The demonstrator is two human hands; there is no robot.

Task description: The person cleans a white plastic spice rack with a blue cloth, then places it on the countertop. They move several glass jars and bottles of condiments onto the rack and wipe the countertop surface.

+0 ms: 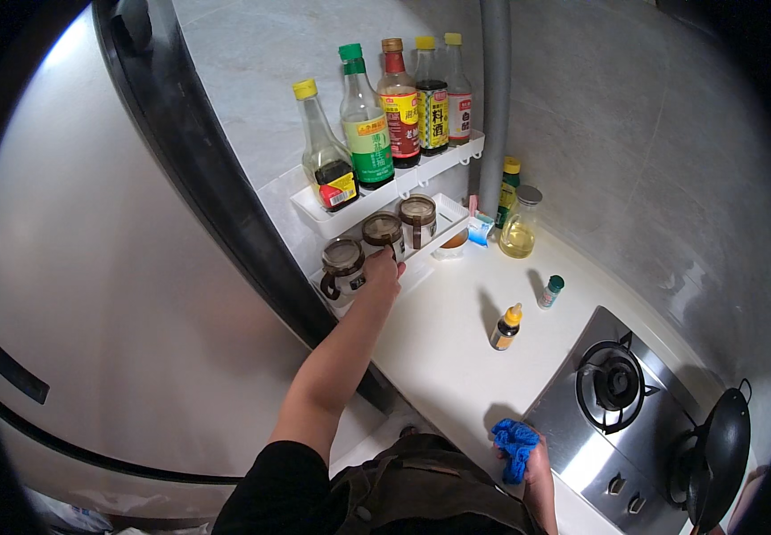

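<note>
My left hand reaches to the lower white wall shelf, its fingers closed at the handle of the middle seasoning jar. That jar has a brown lid and still stands on the shelf. On either side of it are two similar lidded jars, the left jar and the right jar. Down by the counter's front edge, a crumpled blue cloth is gripped in my right hand, beside the stove. The cloth covers part of the fingers.
Several sauce bottles line the upper shelf. On the counter stand a yellow-capped squeeze bottle, a green-capped shaker and an oil jug. The gas stove and a black wok are at right, the refrigerator at left.
</note>
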